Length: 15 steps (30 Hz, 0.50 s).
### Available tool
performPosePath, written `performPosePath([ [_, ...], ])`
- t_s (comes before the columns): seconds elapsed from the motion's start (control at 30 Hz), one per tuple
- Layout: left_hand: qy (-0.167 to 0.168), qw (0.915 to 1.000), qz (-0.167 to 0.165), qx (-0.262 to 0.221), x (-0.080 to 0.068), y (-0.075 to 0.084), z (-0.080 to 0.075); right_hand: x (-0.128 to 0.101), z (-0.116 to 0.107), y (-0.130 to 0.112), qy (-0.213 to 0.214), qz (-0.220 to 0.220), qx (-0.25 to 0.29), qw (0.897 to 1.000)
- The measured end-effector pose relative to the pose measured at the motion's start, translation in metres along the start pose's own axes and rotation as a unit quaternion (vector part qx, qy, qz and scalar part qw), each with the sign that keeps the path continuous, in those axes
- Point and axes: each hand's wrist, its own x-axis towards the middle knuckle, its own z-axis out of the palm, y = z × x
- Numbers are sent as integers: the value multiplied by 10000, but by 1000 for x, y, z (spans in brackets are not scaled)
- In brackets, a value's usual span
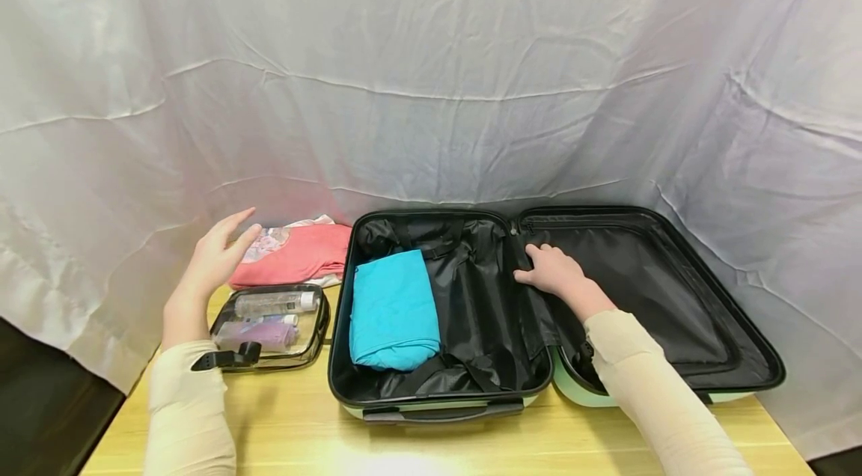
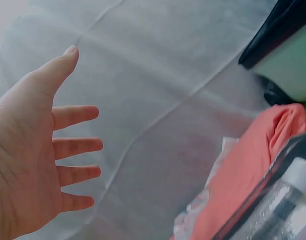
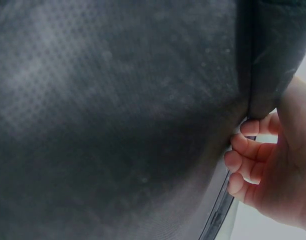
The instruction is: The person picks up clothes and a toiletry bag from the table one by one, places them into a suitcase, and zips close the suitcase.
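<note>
A suitcase with a pale green shell lies spread wide, its black-lined halves side by side. In its left half is a folded turquoise cloth. My right hand is at the hinge between the halves. Its curled fingers grip the edge of the black lining in the right wrist view, where cloth hides the thumb. My left hand hovers, holding nothing, its fingers straight and spread in the left wrist view. Nearest to it are a clear toiletry bag and folded coral clothing.
Inside the toiletry bag are a clear bottle with a white cap and a purple item. The suitcase's right half rests on the wooden table. Pale curtains hang behind and at both sides.
</note>
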Motion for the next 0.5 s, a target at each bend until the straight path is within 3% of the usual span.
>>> performPosePath([
  [0.13,-11,9995,-298,-55,1,-16,0,1,1,1,-7,-5,-7,10000],
  [0.37,-322,9936,-1059,-229,2,-42,3,1,2,1,-15,-16,23,10000],
  [0.5,-315,9908,-1268,-357,3,-54,7,1,2,2,4,-8,12,10000],
])
